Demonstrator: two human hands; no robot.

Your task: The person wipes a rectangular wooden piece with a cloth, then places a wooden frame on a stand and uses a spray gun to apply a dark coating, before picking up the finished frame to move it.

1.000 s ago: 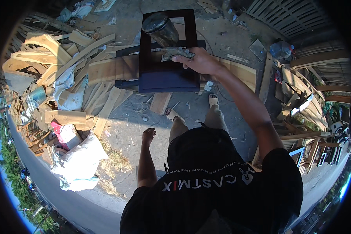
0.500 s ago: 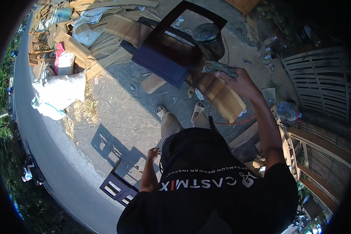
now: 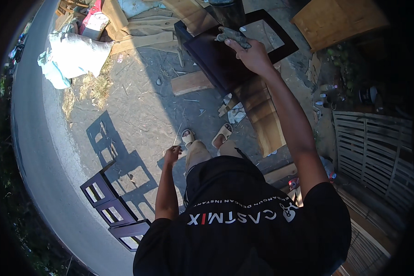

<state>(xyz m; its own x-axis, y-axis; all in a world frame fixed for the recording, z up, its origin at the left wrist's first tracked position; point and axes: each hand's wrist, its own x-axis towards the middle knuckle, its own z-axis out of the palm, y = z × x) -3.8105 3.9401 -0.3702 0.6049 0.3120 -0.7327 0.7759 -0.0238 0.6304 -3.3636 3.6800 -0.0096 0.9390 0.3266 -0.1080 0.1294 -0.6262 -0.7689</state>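
Partly, the right hand [image 3: 255, 56] hides the sprayer [image 3: 231, 36].

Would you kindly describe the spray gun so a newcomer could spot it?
Find the dark panel with a rectangular opening, top centre. Over it, the right hand grips the spray gun. Its blotchy grey body and dark round cup set it apart from the flat boards nearby.

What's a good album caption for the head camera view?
Right hand gripping a spray gun over a dark panel, left hand held low.
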